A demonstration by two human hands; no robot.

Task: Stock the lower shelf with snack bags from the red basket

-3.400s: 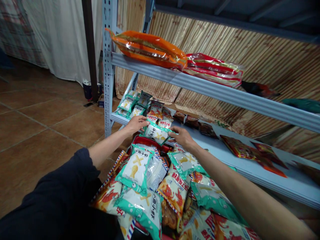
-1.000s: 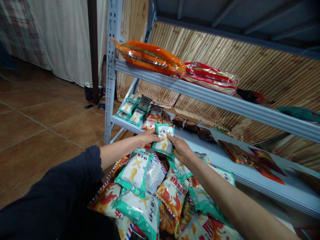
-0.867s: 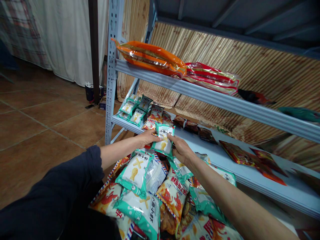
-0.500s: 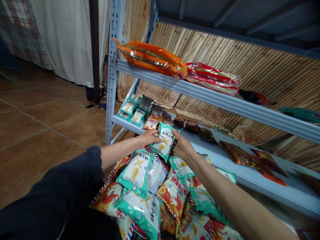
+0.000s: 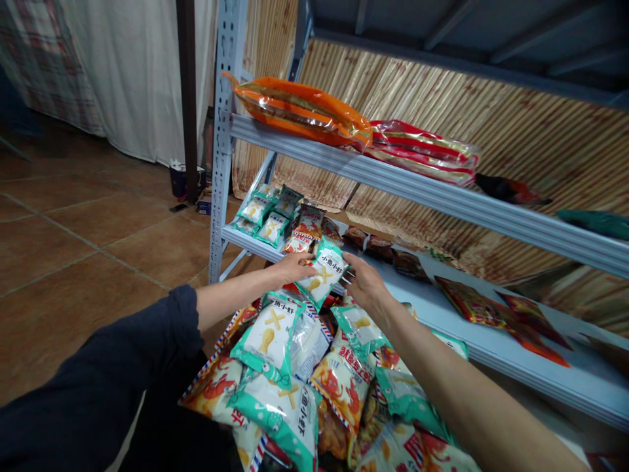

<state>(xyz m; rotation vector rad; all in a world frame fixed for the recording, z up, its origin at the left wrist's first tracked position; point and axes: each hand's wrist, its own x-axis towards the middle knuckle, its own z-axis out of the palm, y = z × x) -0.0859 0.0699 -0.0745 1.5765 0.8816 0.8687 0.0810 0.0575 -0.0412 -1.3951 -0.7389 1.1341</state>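
Pinching the snack packet's (image 5: 326, 270) left edge, the left hand (image 5: 293, 267) is holding it at the shelf's (image 5: 439, 313) front edge; the right hand (image 5: 366, 286) is hovering open-fingered beside it.

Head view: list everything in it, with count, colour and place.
packet: one, teal and white, between the hands
pile: many packets, teal, white and orange, below the hands
teal packets: several, lower shelf, left end
orange packets: a few, lower shelf, right of the teal ones
brown packets: a few, lower shelf, further right
red packets: a few, flat, lower shelf, right
orange bag: one, upper shelf, left
red bag: one or two, upper shelf, beside the orange bag
rack: one, grey metal
floor: brown tiles, left
curtain: white, top left
left hand: grips the packet's left edge
right hand: at its right edge, fingers spread
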